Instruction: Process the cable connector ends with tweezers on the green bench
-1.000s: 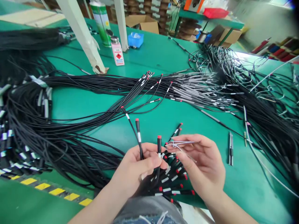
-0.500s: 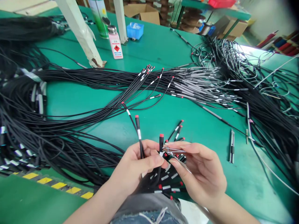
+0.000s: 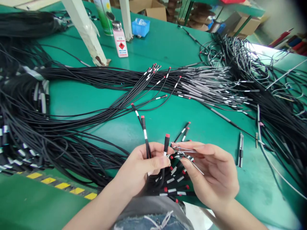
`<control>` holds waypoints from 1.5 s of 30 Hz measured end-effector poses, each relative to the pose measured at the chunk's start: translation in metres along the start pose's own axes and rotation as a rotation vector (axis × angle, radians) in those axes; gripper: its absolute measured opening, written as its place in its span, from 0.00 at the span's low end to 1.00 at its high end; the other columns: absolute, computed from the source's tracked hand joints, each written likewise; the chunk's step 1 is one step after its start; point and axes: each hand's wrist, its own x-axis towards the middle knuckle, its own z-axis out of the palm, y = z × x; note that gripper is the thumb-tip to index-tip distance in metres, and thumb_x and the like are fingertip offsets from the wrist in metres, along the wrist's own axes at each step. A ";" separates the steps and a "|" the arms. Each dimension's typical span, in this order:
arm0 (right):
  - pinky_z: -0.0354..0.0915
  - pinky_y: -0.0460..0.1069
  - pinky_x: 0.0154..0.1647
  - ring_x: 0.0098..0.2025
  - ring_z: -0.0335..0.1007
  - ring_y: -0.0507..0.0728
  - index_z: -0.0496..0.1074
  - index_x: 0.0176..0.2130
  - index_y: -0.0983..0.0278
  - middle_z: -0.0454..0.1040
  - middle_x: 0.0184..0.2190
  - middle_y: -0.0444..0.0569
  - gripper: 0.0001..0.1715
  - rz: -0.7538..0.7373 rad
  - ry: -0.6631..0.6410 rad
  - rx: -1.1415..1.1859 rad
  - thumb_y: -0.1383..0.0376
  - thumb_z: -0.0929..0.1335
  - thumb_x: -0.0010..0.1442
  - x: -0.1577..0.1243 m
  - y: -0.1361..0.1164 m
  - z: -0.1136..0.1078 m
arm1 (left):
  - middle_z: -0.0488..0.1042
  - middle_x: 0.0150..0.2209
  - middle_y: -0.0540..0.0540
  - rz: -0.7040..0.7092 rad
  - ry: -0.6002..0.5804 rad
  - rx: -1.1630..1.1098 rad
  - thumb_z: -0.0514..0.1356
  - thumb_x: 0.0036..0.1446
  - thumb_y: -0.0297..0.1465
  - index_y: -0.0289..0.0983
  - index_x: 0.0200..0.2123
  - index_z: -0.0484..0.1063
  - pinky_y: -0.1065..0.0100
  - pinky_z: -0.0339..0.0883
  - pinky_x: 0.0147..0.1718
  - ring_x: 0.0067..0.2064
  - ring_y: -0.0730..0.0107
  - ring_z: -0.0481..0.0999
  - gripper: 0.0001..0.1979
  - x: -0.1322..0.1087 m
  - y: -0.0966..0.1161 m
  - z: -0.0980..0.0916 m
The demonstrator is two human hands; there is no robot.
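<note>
Bench (image 3: 153,126), flat green, edge at five o'clock; left fingers (image 3: 155,164) pinch red-capped black cables (image 3: 166,142), right fingers (image 3: 190,168) slender silver metal tool (image 3: 197,168).

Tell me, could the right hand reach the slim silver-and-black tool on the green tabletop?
Probably yes: the slim tool lies uncovered near the right hand, though that hand's thin silvery metal instrument may need setting down.

Workshop: green workbench (image 3: 165,43), heaped black cables (image 3: 96,158)
</note>
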 end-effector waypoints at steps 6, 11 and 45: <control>0.76 0.55 0.52 0.51 0.76 0.56 0.64 0.54 0.56 0.77 0.47 0.50 0.28 0.003 -0.039 -0.045 0.79 0.67 0.61 -0.003 0.000 0.003 | 0.61 0.19 0.56 -0.010 -0.018 0.002 0.76 0.35 0.33 0.34 0.22 0.68 0.76 0.42 0.18 0.20 0.84 0.53 0.19 0.000 -0.001 0.000; 0.77 0.53 0.50 0.51 0.76 0.56 0.63 0.55 0.57 0.76 0.48 0.51 0.29 -0.016 -0.078 -0.078 0.81 0.68 0.59 -0.005 0.002 0.002 | 0.60 0.18 0.57 -0.022 -0.038 0.005 0.77 0.34 0.34 0.35 0.22 0.64 0.76 0.43 0.18 0.19 0.85 0.52 0.23 0.000 -0.001 0.001; 0.66 0.52 0.41 0.37 0.69 0.55 0.76 0.38 0.59 0.73 0.32 0.46 0.09 0.212 -0.056 -0.203 0.61 0.66 0.67 0.023 -0.001 -0.017 | 0.66 0.23 0.51 0.139 -0.168 0.518 0.58 0.61 0.47 0.36 0.32 0.78 0.70 0.52 0.23 0.23 0.75 0.60 0.20 -0.004 -0.009 0.002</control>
